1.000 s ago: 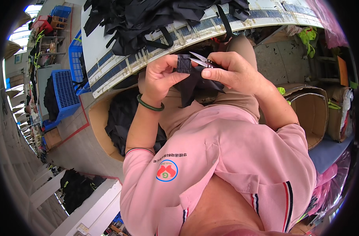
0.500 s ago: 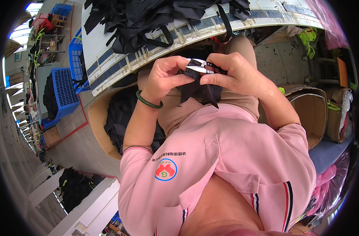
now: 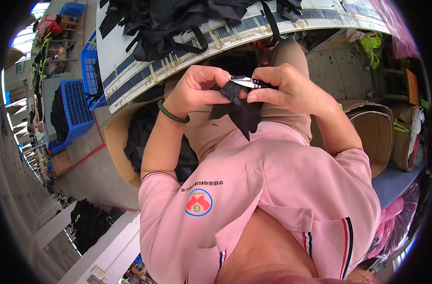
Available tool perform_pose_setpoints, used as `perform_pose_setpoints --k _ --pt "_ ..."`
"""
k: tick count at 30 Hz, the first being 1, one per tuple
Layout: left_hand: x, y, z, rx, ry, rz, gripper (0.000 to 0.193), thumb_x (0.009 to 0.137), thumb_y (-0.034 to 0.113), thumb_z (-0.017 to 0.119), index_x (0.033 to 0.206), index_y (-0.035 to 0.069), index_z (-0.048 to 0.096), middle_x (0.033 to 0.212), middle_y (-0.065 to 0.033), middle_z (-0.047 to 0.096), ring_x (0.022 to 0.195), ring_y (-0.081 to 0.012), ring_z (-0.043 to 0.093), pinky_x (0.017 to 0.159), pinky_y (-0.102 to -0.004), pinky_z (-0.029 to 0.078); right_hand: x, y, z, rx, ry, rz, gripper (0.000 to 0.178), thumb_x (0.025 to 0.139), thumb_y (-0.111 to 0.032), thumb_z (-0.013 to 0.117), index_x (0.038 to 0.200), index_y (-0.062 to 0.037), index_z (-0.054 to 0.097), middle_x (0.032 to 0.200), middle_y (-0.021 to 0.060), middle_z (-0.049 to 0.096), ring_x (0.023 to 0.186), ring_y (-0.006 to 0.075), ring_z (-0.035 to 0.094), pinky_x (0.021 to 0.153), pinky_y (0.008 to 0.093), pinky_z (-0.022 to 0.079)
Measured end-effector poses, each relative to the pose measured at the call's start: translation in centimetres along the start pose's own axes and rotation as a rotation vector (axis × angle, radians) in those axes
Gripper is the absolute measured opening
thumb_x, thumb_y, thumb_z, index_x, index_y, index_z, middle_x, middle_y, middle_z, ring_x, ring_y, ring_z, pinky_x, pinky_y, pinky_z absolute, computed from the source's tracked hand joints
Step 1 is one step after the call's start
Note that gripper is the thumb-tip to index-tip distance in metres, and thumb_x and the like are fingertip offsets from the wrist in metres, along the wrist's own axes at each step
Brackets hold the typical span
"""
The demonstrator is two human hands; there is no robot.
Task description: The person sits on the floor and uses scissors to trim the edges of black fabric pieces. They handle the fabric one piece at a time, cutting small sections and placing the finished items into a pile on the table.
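Between the thumb and fingers of my left hand [image 3: 204, 87] is the edge of a small black fabric piece [image 3: 242, 113], with a stitched square near its top and its loose ends hanging over my lap. My right hand [image 3: 280, 87] grips a pair of thread snips [image 3: 247, 82], silver blades pointing left toward the left fingertips. The blades lie across the upper edge of the fabric and look closed together. A dark green bangle [image 3: 172, 112] circles my left wrist.
A worn white table [image 3: 225, 40] ahead carries a heap of black fabric pieces [image 3: 168, 21]. By my left side stands a cardboard box [image 3: 119, 151] holding black fabric. Blue crates [image 3: 76, 109] are farther left; an open carton [image 3: 372, 132] stands at right.
The snips' blades, spread apart before, are now together. My left hand has shifted slightly left, and the fabric has turned so that more of it shows below the hands.
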State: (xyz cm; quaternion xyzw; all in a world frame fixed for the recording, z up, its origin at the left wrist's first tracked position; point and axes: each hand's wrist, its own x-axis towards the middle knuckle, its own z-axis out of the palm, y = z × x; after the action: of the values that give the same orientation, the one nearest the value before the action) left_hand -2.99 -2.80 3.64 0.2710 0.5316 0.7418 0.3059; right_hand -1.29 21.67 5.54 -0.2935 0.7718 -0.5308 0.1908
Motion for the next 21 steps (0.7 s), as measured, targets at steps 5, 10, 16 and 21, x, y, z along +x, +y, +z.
perform_pose_setpoints --k 5,10,16,21 --pt "0.3 0.4 -1.7 -0.164 -0.168 -0.167 0.016 0.069 -0.005 0.067 0.084 -0.003 0.066 0.091 -0.0159 0.069 0.087 -0.0207 0.065 0.083 -0.0307 0.049 -0.1 -0.2 -0.3 0.010 -0.058 -0.075 0.040 0.083 -0.036 0.070 0.084 0.0027 0.059 0.060 0.0148 0.048 0.052 0.0246 0.042 0.052 0.0348 0.037" --pt "0.6 1.1 -2.2 -0.222 -0.271 -0.313 0.015 0.069 -0.002 0.066 0.083 -0.006 0.065 0.090 -0.0174 0.069 0.085 -0.0212 0.066 0.082 -0.0299 0.050 -0.2 -0.3 -0.4 -0.022 -0.128 -0.062 0.041 0.082 -0.038 0.071 0.083 0.0015 0.059 0.060 0.0143 0.050 0.051 0.0263 0.044 0.051 0.0356 0.038" --pt "0.8 1.4 -2.0 -0.232 -0.301 -0.449 0.019 0.069 -0.002 0.063 0.087 -0.008 0.064 0.091 -0.0180 0.069 0.085 -0.0210 0.067 0.080 -0.0284 0.051 -0.2 -0.7 -0.2 -0.106 -0.113 -0.103 0.039 0.081 -0.036 0.071 0.082 0.0006 0.058 0.060 0.0155 0.053 0.053 0.0322 0.051 0.051 0.0377 0.039" --pt "0.9 1.2 -1.9 -0.239 -0.322 -0.478 0.019 0.070 0.000 0.065 0.087 -0.008 0.063 0.092 -0.0180 0.069 0.086 -0.0212 0.067 0.080 -0.0271 0.051 -0.2 -0.4 -0.1 -0.159 -0.126 -0.123 0.039 0.080 -0.036 0.071 0.079 -0.0005 0.057 0.057 0.0148 0.052 0.053 0.0335 0.052 0.051 0.0386 0.039"
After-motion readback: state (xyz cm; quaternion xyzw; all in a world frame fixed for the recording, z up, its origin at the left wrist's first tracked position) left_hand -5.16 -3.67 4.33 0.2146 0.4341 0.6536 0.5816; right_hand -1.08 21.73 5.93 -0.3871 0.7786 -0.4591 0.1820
